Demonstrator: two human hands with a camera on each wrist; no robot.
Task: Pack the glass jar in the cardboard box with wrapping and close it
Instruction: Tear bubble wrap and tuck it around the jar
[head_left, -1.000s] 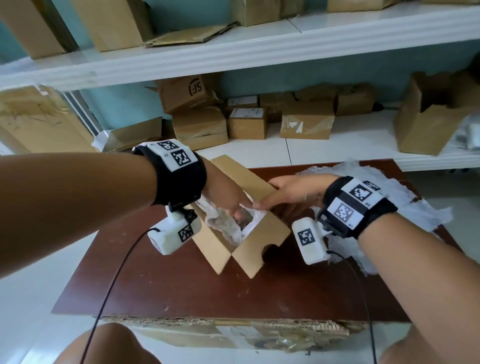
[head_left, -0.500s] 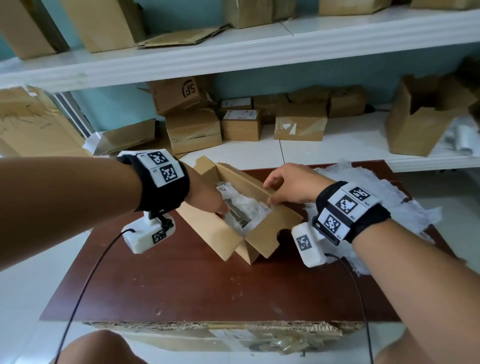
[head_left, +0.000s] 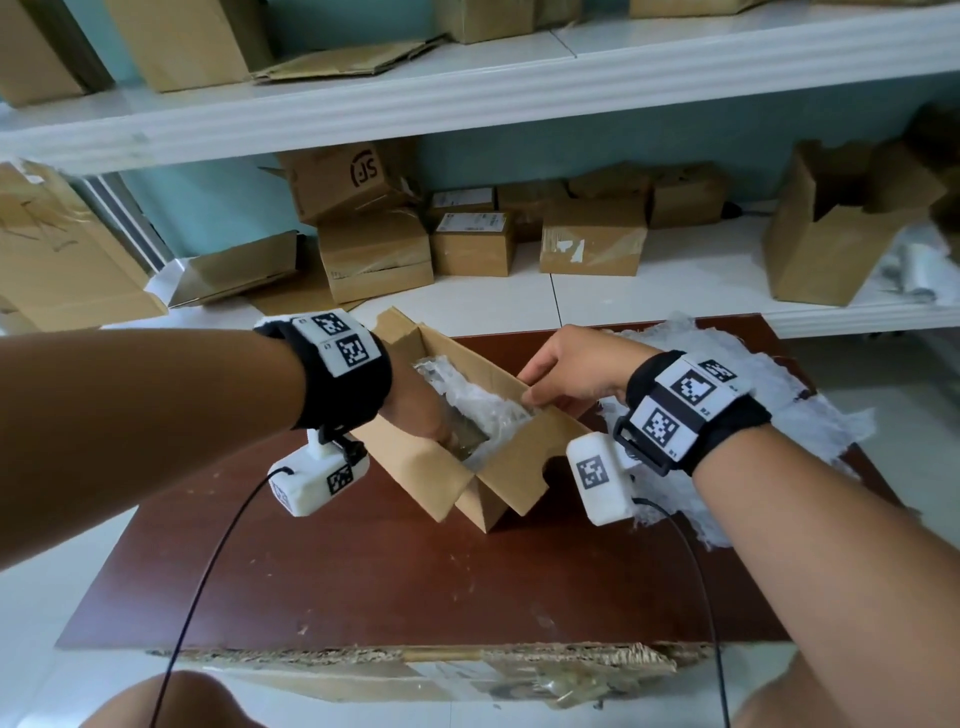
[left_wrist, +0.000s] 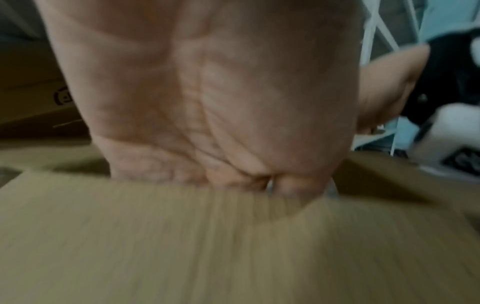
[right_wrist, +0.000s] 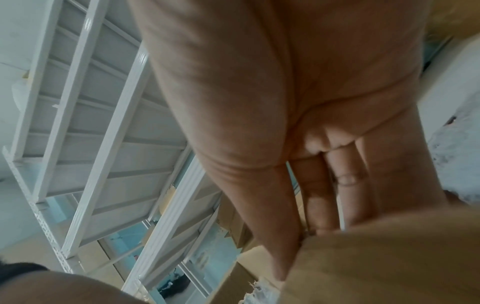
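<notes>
Jar (head_left: 470, 434) is already down inside the cardboard box (head_left: 511, 467), only a dark glassy patch showing between folds of white wrapping (head_left: 485, 405); can't tell how fully it's covered. Box sits on the brown table (head_left: 415, 571), turned corner-on to the person, all top flaps open. My read: packing roughly done, closing not started. Left to do is tuck the wrap, fold the flaps, shut it.

Left hand (head_left: 421, 410) reaches over the near-left wall into the box, fingers buried in the wrap. Whether they grip anything I can't tell; the left wrist view is blurred and only shows palm behind cardboard. Right hand (head_left: 571, 371) pinches the top edge of the far-right wall, thumb one side, fingers (right_wrist: 320, 195) the other, steadying the box.

Room to move: loose wrapping sheet (head_left: 779, 395) lies just right of the box, under the right forearm, spilling toward the table's right edge. Could snag a flap. Near half of the table is bare. Far flap (head_left: 400, 325) sticks up close to the table's back edge, low shelf (head_left: 675, 291) with stacked cartons (head_left: 374, 254) right behind, so I'd fold toward the person.
</notes>
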